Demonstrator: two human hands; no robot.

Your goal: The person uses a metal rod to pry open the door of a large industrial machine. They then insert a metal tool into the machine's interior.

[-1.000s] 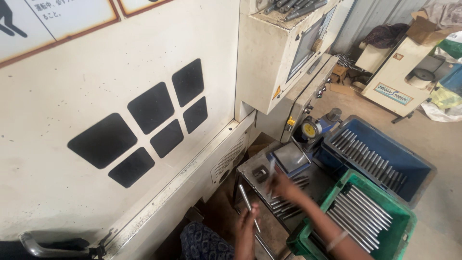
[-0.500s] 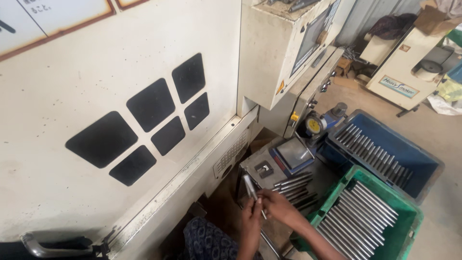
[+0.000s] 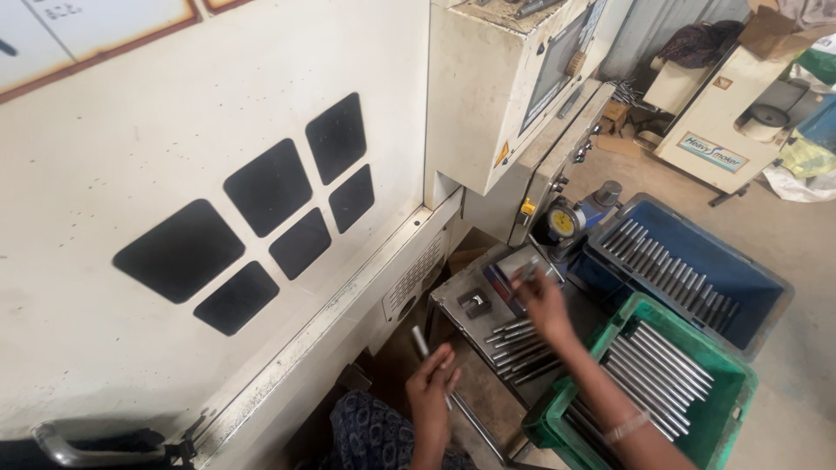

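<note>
Left hand (image 3: 433,392) grips a metal rod (image 3: 421,341); right hand (image 3: 542,302) holds another.

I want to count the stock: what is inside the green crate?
The green crate holds long metal rods lying side by side in rows. The right forearm crosses its near corner and hides some of them. The crate's floor is not visible.

A blue crate (image 3: 756,287) with rods is placed beside a green crate (image 3: 730,409); a dial gauge (image 3: 562,222) is seen behind.
</note>
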